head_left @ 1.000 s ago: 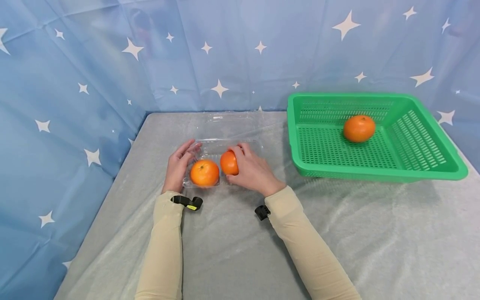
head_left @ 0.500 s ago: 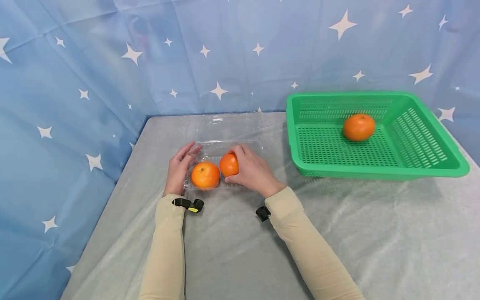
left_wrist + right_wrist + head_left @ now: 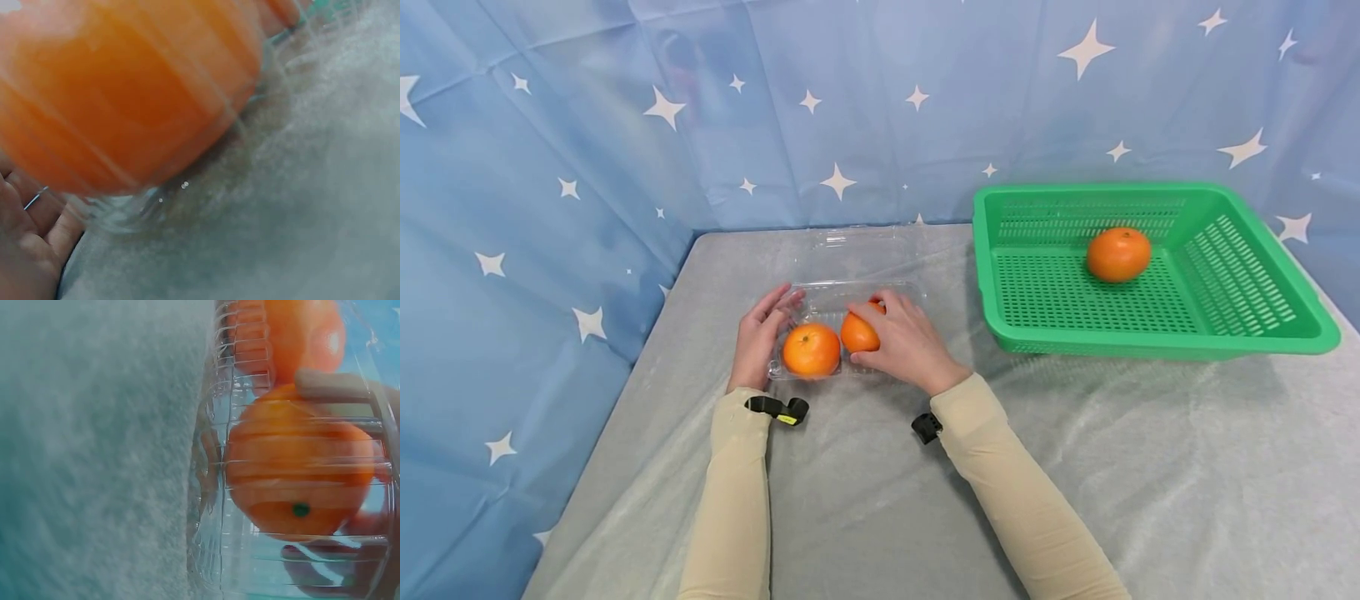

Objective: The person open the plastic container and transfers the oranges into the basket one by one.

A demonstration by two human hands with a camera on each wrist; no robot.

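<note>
Two oranges sit in a clear plastic clamshell box (image 3: 820, 292) with its lid folded back. My left hand (image 3: 756, 340) rests against the box's left wall, beside the left orange (image 3: 812, 350); in the left wrist view, that orange (image 3: 125, 94) fills the upper left and part of the hand (image 3: 31, 231) shows below it. With fingers and thumb around it, my right hand (image 3: 904, 340) grips the right orange (image 3: 859, 332) inside the box. The right wrist view shows this orange (image 3: 300, 469) through the ribbed wall, its stem spot facing the camera.
A green plastic basket (image 3: 1157, 346) stands at the right of the table, with a single orange (image 3: 1118, 255) in it. Grey cloth (image 3: 850, 500) covers the table. A blue star-patterned curtain (image 3: 880, 108) hangs behind and at the left.
The right hand's fingers have shifted over the right orange, which has turned slightly within the box. The left hand stays against the box. The head view has moved a little.
</note>
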